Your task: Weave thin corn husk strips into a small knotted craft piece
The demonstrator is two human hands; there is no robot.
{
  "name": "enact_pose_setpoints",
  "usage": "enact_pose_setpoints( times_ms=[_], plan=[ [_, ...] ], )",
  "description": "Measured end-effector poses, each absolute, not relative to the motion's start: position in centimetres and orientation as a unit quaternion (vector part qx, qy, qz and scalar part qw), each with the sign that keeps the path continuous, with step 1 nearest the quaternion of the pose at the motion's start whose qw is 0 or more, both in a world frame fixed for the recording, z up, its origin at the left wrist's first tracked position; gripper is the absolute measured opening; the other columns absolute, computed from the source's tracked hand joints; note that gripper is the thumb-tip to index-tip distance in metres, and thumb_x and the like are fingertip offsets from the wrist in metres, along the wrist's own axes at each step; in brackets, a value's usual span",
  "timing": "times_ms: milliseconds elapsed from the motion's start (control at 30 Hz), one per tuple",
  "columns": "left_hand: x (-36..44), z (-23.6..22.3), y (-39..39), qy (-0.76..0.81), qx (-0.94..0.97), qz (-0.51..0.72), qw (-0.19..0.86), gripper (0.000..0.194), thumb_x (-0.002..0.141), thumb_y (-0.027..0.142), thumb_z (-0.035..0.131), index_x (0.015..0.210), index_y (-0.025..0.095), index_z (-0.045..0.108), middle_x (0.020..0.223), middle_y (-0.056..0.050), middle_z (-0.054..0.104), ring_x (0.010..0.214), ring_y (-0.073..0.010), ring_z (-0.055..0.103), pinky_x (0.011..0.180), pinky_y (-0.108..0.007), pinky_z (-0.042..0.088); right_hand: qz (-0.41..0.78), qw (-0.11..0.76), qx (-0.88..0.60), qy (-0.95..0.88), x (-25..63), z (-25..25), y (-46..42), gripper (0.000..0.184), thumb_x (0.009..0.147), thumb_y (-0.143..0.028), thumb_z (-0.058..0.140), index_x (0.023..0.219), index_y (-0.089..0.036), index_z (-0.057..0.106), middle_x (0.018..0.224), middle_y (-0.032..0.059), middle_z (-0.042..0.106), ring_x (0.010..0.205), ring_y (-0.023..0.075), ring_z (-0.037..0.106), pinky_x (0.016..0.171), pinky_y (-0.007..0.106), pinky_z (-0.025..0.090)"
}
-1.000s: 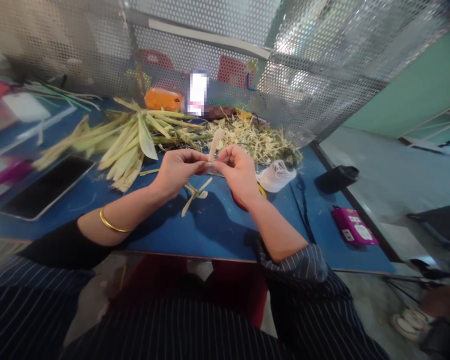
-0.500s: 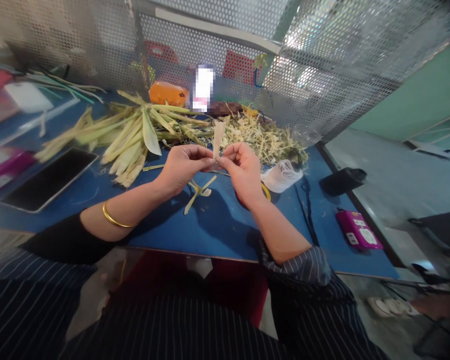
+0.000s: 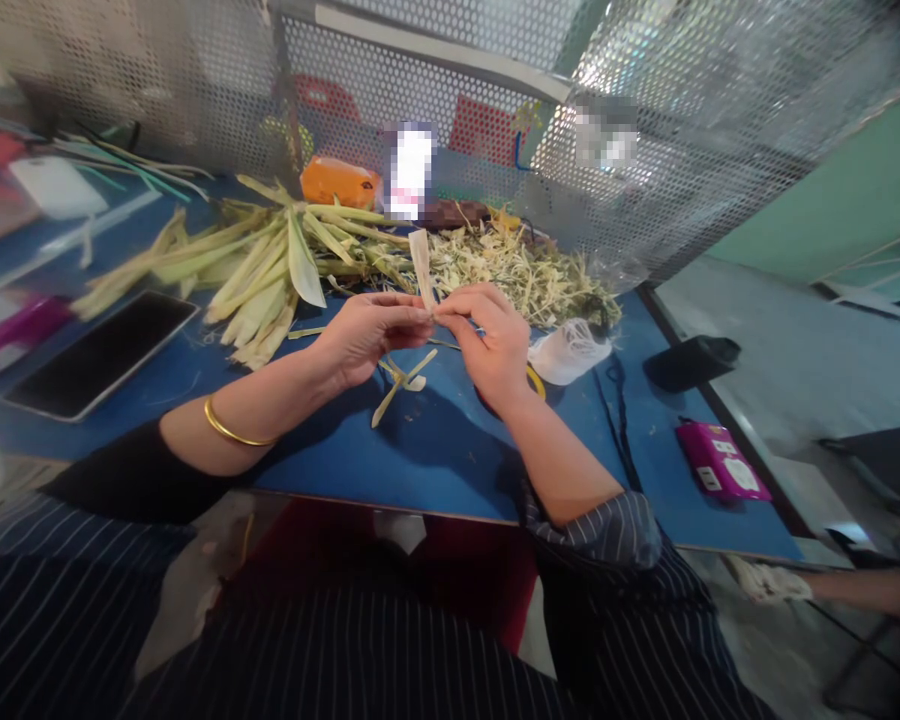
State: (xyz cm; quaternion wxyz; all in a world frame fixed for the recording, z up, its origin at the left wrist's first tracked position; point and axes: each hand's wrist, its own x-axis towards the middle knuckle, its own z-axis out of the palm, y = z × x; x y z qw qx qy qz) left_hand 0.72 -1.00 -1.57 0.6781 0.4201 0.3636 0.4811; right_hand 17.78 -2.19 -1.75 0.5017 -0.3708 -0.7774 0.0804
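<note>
Between my two hands stands a pale, dry strip of corn husk (image 3: 421,265), its wide end pointing up. My left hand (image 3: 367,335) pinches its lower end between thumb and fingers. My right hand (image 3: 491,340) is closed at the same spot, its fingertips touching the strip's base. Below them on the table lie a few loose husk scraps (image 3: 399,385). Behind my left hand spreads a bundle of long green-yellow husks (image 3: 266,270). A heap of shredded husk (image 3: 495,265) lies behind my right hand, and a spool of white thread (image 3: 570,352) stands beside it.
On the blue table (image 3: 330,450) a black phone (image 3: 101,355) lies to the left. An orange packet (image 3: 337,182) sits at the back before a perforated metal screen (image 3: 420,60). At right are a black cylinder (image 3: 691,362), a dark cord (image 3: 621,425) and a purple packet (image 3: 722,462).
The husk strip has tilted its top to the left. My right hand has turned, its fingers now curled further over the strip's base.
</note>
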Motion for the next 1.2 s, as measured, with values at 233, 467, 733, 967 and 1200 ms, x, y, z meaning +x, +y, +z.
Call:
enact_pose_setpoints(
  times_ms=[233, 467, 733, 967, 1200],
  plan=[
    [0.96, -0.99, -1.63, 0.385, 0.478, 0.499, 0.611, 0.015, 0.064, 0.024, 0.079, 0.070, 0.013, 0.071, 0.065, -0.004, 0.069, 0.060, -0.0129, 0.064, 0.066, -0.027, 0.054, 0.104, 0.485, -0.408, -0.767, 17.52, -1.55, -2.51, 0.013, 0.089, -0.022, 0.055, 0.077, -0.023, 0.060, 0.086, 0.0009, 0.063, 0.085, 0.0163, 0.058, 0.082, 0.034, 0.045],
    [1.32, -1.23, -1.84, 0.393, 0.530, 0.535, 0.527, 0.015, 0.065, 0.024, 0.077, 0.074, 0.013, 0.075, 0.068, -0.005, 0.071, 0.063, -0.0138, 0.065, 0.068, -0.027, 0.054, 0.176, 0.507, -0.434, -0.724, 17.35, -1.64, -2.49, 0.006, 0.086, -0.021, 0.058, 0.080, -0.021, 0.058, 0.076, -0.0020, 0.062, 0.071, 0.0127, 0.058, 0.071, 0.029, 0.047],
    [1.16, -1.59, -1.69, 0.384, 0.579, 0.514, 0.503, 0.013, 0.066, 0.023, 0.076, 0.075, 0.014, 0.076, 0.069, -0.005, 0.072, 0.064, -0.0137, 0.065, 0.068, -0.027, 0.054, 0.207, 0.500, -0.453, -0.708, 17.41, -1.63, -2.53, 0.010, 0.081, -0.020, 0.062, 0.092, -0.022, 0.061, 0.078, -0.0017, 0.067, 0.069, 0.0136, 0.061, 0.070, 0.032, 0.050],
    [0.97, -1.49, -1.48, 0.383, 0.584, 0.511, 0.502, 0.016, 0.067, 0.027, 0.078, 0.074, 0.013, 0.074, 0.070, -0.005, 0.071, 0.065, -0.0141, 0.065, 0.070, -0.028, 0.054, 0.320, 0.519, -0.430, -0.666, 17.26, -1.54, -2.12, 0.002, 0.079, -0.021, 0.063, 0.081, -0.022, 0.064, 0.075, -0.0033, 0.067, 0.069, 0.0128, 0.062, 0.071, 0.031, 0.052],
    [0.82, -0.82, -1.51, 0.365, 0.575, 0.512, 0.523, 0.015, 0.066, 0.020, 0.079, 0.072, 0.014, 0.068, 0.067, -0.004, 0.070, 0.064, -0.0157, 0.067, 0.067, -0.029, 0.055, 0.448, 0.505, -0.407, -0.616, 17.57, -1.55, -1.75, 0.009, 0.075, -0.027, 0.069, 0.078, -0.020, 0.064, 0.071, -0.0029, 0.065, 0.068, 0.0117, 0.062, 0.073, 0.031, 0.053]
  ],
)
